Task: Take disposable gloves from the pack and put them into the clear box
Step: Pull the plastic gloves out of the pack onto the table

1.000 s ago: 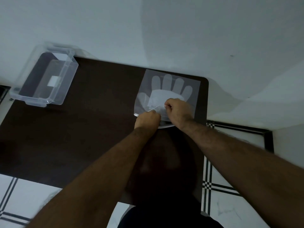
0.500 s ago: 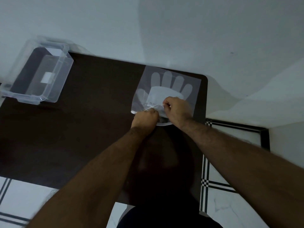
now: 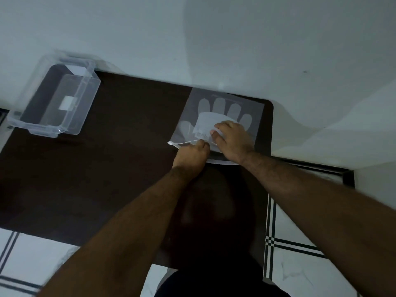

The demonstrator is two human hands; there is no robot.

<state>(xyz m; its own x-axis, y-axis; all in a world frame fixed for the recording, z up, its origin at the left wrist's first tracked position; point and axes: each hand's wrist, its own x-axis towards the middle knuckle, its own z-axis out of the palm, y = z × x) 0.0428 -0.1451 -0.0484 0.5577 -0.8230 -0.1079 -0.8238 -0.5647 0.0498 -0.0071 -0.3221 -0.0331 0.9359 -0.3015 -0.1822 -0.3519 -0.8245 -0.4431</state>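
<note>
- Now both hands work at the near edge of the glove pack (image 3: 222, 108), which lies flat on the right part of the dark table (image 3: 120, 146), close to the far right corner.
- The pack is a thin, half-clear plastic sleeve with a pale hand shape printed on it and a white label across the palm.
- The left hand (image 3: 190, 156) is clenched, and its fingertips pinch the near edge of the pack; a thin white strip of plastic (image 3: 182, 143) runs from this pinch out to the left, raised a little over the table.
- The right hand (image 3: 232, 142) lies over the lower part of the pack, the fingers bent down onto the white label; I cannot tell for sure if it grips a glove or only presses the plastic.
- The clear box (image 3: 55, 99) stands at the far left corner of the table, well apart from the pack, open at the top; a small white label shows through it.
- Beside the table, a white tiled floor (image 3: 300, 221) with black lines is visible.
</note>
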